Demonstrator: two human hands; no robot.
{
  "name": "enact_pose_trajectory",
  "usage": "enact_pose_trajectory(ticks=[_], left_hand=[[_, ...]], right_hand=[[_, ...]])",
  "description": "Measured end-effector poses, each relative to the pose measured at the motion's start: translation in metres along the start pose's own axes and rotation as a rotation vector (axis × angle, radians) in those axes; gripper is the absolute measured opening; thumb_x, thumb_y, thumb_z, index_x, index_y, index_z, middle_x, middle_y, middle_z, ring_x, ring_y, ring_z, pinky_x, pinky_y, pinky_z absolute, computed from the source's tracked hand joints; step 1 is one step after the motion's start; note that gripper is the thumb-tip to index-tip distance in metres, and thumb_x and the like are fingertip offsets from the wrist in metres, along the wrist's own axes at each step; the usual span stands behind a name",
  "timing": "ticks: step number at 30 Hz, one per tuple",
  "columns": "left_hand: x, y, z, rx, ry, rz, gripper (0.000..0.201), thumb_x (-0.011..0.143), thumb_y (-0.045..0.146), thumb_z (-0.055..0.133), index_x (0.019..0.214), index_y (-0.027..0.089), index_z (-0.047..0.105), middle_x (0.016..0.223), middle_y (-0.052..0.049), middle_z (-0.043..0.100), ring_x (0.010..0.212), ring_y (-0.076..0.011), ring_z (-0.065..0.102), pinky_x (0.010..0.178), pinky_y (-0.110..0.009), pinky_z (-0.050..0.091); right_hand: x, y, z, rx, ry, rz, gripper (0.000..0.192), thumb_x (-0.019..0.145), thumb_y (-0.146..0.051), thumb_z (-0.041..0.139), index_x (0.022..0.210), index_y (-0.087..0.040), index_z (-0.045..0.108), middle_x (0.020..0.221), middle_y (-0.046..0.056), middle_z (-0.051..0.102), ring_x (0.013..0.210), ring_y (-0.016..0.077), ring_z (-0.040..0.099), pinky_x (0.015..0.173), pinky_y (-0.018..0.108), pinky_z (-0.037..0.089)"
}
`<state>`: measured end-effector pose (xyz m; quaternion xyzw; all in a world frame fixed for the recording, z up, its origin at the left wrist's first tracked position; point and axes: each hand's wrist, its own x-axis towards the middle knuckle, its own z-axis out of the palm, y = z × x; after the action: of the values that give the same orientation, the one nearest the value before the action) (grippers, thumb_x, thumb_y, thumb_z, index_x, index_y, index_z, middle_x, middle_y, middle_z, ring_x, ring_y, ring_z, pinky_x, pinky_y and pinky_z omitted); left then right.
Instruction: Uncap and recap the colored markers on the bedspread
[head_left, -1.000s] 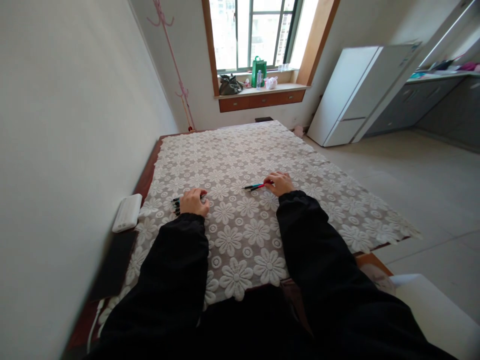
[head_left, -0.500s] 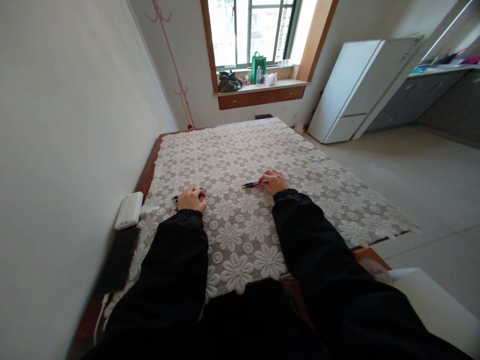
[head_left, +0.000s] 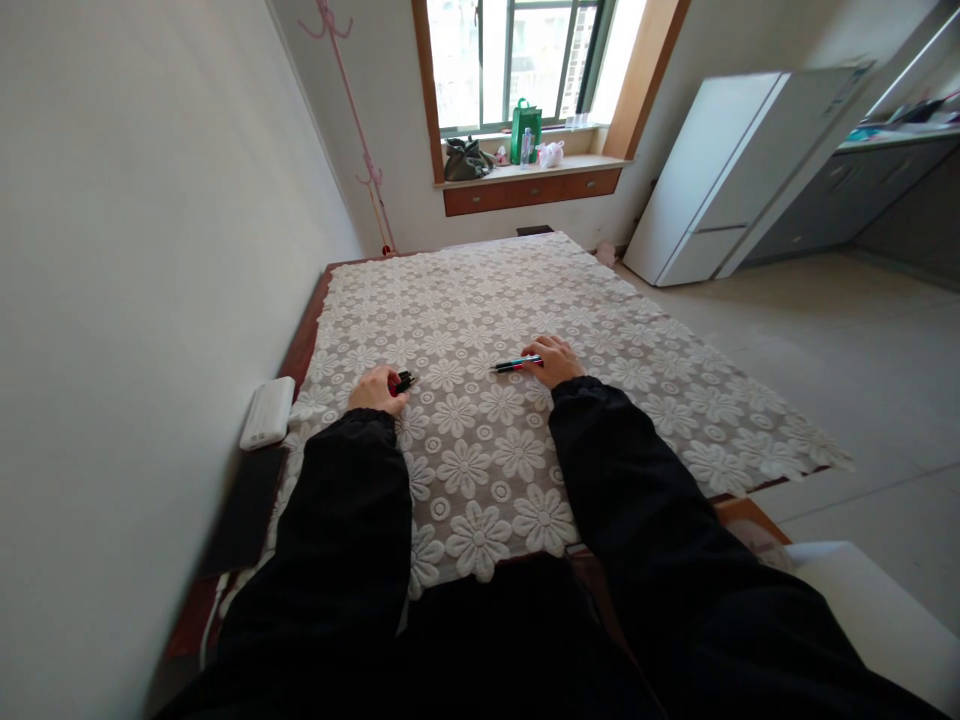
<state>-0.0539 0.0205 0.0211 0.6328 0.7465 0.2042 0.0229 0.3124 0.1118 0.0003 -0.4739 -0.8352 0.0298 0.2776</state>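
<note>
My left hand [head_left: 377, 390] is closed around a bunch of dark pens [head_left: 403, 382], whose ends with a bit of red stick out to the right of the fist. My right hand [head_left: 555, 360] rests on the flower-patterned lace tablecloth [head_left: 480, 460] and pinches two pens [head_left: 514, 364], one red and one blue-green, lying with their tips pointing left. Both arms are in black sleeves. The hands are about a forearm's width apart on the table.
A white box-shaped device [head_left: 268, 412] and a dark flat slab [head_left: 244, 510] lie at the table's left edge by the wall. A white fridge [head_left: 720, 170] stands at the right. Bags sit on the window sill [head_left: 525, 172]. A white seat [head_left: 870, 610] is lower right.
My left hand has gathered the dark pens into its fist and turned them, so their ends now stick out on the right instead of the left. The right hand has barely moved.
</note>
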Motion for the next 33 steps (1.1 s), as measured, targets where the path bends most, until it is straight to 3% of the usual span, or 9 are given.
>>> enact_pose_trajectory(ticks=[6,9,17,21,24,27,30,33], left_hand=[[-0.001,0.004,-0.003,0.047,-0.102,-0.031,0.022,0.074,0.029,0.065,0.095,0.026,0.070,0.095,-0.003,0.070,0.096,-0.0244,0.064,0.077,-0.032,0.047],[-0.001,0.007,-0.007,0.001,-0.094,-0.019,0.018,0.075,0.031,0.067,0.092,0.026,0.071,0.094,-0.003,0.071,0.095,-0.0245,0.064,0.080,-0.032,0.048],[-0.013,0.034,-0.022,-0.136,0.311,0.207,0.019,0.084,0.033,0.063,0.099,0.020,0.064,0.089,-0.007,0.069,0.089,-0.0235,0.063,0.084,-0.034,0.048],[-0.022,0.045,-0.014,-0.334,0.377,0.168,0.020,0.084,0.038,0.064,0.093,0.021,0.060,0.078,-0.002,0.065,0.070,-0.0168,0.059,0.070,-0.029,0.047],[-0.022,0.050,0.000,-0.663,0.315,0.094,0.023,0.086,0.042,0.060,0.091,0.021,0.056,0.077,-0.001,0.065,0.067,-0.0137,0.059,0.062,-0.025,0.046],[-0.022,0.056,0.017,-0.963,0.109,0.083,0.031,0.084,0.048,0.063,0.093,0.019,0.056,0.083,-0.004,0.068,0.069,-0.0140,0.062,0.055,-0.022,0.044],[-0.025,0.059,0.028,-0.967,-0.024,0.173,0.034,0.085,0.047,0.061,0.101,0.018,0.062,0.080,-0.003,0.067,0.069,-0.0148,0.063,0.056,-0.023,0.044],[-0.028,0.059,0.031,-0.745,-0.060,0.357,0.032,0.092,0.042,0.053,0.109,0.019,0.068,0.081,-0.004,0.067,0.073,-0.0154,0.062,0.065,-0.027,0.048]], right_hand=[[0.000,-0.006,0.003,0.042,0.091,-0.096,0.010,0.089,-0.029,0.065,0.092,-0.023,0.072,0.098,0.007,0.069,0.102,0.0252,0.058,0.093,0.039,0.041],[0.000,-0.013,0.000,0.074,0.127,-0.134,0.011,0.090,-0.029,0.063,0.089,-0.023,0.072,0.095,0.006,0.069,0.099,0.0241,0.058,0.091,0.038,0.042],[-0.001,-0.045,-0.002,0.255,0.111,-0.269,0.017,0.095,-0.030,0.057,0.087,-0.022,0.069,0.087,0.006,0.068,0.087,0.0206,0.058,0.084,0.034,0.047],[-0.004,-0.057,0.002,0.319,0.057,-0.326,0.019,0.096,-0.033,0.056,0.089,-0.021,0.068,0.084,0.005,0.067,0.084,0.0194,0.058,0.082,0.033,0.047],[-0.005,-0.062,0.005,0.347,0.022,-0.348,0.017,0.096,-0.033,0.057,0.093,-0.021,0.068,0.082,0.005,0.066,0.082,0.0192,0.057,0.083,0.034,0.047],[-0.006,-0.065,0.005,0.379,0.004,-0.355,0.018,0.095,-0.036,0.059,0.100,-0.020,0.067,0.082,0.004,0.065,0.082,0.0189,0.058,0.083,0.033,0.046],[-0.007,-0.067,0.005,0.393,-0.014,-0.351,0.021,0.095,-0.039,0.059,0.102,-0.020,0.066,0.083,0.004,0.065,0.082,0.0183,0.058,0.082,0.032,0.046],[-0.008,-0.068,0.006,0.391,-0.032,-0.340,0.023,0.095,-0.039,0.058,0.104,-0.020,0.066,0.082,0.004,0.065,0.079,0.0174,0.058,0.079,0.030,0.046]])
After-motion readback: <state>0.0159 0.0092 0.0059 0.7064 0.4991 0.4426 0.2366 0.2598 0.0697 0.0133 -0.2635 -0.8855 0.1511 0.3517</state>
